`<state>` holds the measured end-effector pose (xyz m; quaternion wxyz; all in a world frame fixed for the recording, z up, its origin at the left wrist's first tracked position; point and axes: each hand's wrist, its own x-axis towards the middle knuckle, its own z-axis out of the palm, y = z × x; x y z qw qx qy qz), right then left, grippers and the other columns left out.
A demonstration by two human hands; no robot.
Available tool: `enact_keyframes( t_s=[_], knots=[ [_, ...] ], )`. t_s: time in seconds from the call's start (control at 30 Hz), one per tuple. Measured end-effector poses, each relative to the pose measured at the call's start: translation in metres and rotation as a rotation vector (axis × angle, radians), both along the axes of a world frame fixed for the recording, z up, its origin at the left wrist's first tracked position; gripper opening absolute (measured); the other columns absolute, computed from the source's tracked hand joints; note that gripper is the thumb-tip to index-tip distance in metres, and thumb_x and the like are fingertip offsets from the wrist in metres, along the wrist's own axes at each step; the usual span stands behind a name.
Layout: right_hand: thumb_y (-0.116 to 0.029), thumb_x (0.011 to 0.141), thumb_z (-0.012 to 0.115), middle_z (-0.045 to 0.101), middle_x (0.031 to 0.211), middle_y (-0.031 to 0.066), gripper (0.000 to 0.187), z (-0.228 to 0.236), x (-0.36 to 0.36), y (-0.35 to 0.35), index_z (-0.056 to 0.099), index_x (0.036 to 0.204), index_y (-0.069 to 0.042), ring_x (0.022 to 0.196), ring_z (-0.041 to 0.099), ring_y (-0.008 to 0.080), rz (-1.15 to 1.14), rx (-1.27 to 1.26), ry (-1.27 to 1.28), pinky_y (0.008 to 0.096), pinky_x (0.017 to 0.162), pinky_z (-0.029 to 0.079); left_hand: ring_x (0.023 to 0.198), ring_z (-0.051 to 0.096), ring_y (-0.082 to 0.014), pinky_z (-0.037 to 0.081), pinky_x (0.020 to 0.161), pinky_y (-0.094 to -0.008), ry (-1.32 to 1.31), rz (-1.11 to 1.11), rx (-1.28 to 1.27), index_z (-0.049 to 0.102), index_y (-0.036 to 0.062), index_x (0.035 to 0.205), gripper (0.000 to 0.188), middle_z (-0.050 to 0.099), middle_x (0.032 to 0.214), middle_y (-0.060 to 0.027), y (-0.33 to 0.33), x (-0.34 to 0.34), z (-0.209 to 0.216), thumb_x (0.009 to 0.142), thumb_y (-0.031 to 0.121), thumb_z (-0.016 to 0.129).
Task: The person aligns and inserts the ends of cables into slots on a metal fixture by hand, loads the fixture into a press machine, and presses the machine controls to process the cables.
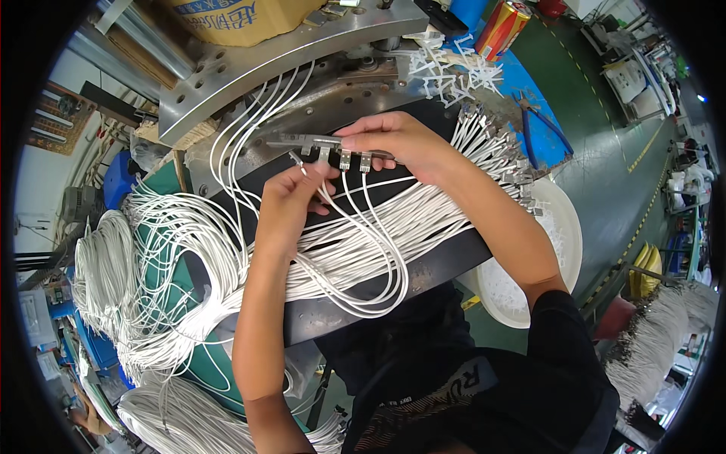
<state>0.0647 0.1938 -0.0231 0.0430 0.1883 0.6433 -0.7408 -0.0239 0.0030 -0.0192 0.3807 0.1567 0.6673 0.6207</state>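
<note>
My right hand (408,147) pinches one end of a narrow metal fixture bar (302,141), thumb on top and fingers beneath. Two silver cable connectors (345,161) hang from the bar's near side, just left of the right fingertips, with white cables looping down from them. Left of those, my left hand (283,208) closes its thumb and fingers on a white cable (327,198), whose end points up toward the bar. Under both hands a thick bundle of white cables (408,216) lies across a dark bench, its connector ends fanned out at the right.
A metal machine plate (249,72) bearing a cardboard box (242,23) rises behind my hands. Blue-handled pliers (527,136), white plastic pieces (446,76) and a drink can (503,32) sit at the far right. A white tub (571,234) stands beside the bench; coiled cables (106,265) lie left.
</note>
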Motion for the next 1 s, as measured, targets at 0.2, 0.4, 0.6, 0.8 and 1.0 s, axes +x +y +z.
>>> enact_keyframes(
  t_s=[0.2,0.4,0.6,0.8,1.0],
  knots=[
    [-0.020,0.087,0.068,0.064,0.080,-0.0030,0.027,-0.002,-0.001,-0.001,0.069,0.111,-0.006,0.059,0.050,0.0036,-0.144,-0.112,0.013,0.0167,0.051,0.037,0.057,0.052,-0.0108,0.041,0.054,-0.0224,-0.090,0.055,-0.003,0.060,0.0072,0.077,0.034,0.053,0.059,-0.0005,-0.007,-0.007,-0.006,0.097,0.033,0.050],
    [-0.020,0.087,0.069,0.063,0.078,-0.0032,0.026,0.003,0.000,-0.001,0.069,0.109,-0.005,0.058,0.050,0.0037,-0.048,-0.101,0.000,0.0159,0.049,0.035,0.056,0.049,-0.0097,0.040,0.055,-0.0230,-0.067,0.045,0.056,0.057,0.0087,0.074,0.032,0.049,0.058,0.0008,-0.006,-0.006,-0.009,0.097,0.031,0.051],
    [-0.019,0.086,0.070,0.064,0.079,-0.0015,0.025,0.002,0.002,0.006,0.069,0.106,-0.005,0.058,0.050,0.0044,0.080,0.024,0.009,0.0164,0.050,0.036,0.061,0.055,-0.0152,0.043,0.060,-0.0275,0.210,-0.002,-0.034,0.061,0.0044,0.080,0.030,0.056,0.066,-0.0051,-0.009,-0.006,-0.006,0.095,0.030,0.058],
    [-0.023,0.084,0.072,0.070,0.087,0.0060,0.028,-0.019,0.006,0.000,0.069,0.105,-0.003,0.061,0.058,0.0144,0.109,0.742,0.369,0.0259,0.061,0.048,0.078,0.060,-0.0308,0.048,0.069,-0.0389,1.498,0.255,-0.405,0.062,0.0002,0.093,0.033,0.062,0.085,-0.0195,0.008,-0.019,0.012,0.087,0.032,0.067],
    [-0.036,0.089,0.062,0.068,0.103,0.0131,0.035,-0.007,-0.068,0.025,0.068,0.109,-0.007,0.109,0.057,0.0319,-0.211,1.475,0.481,0.0427,0.095,0.044,0.075,0.065,-0.0396,0.052,0.065,-0.0464,1.516,0.163,-0.532,0.060,-0.0005,0.093,0.036,0.065,0.082,-0.0243,0.056,-0.084,-0.026,0.086,0.034,0.066]
  ],
)
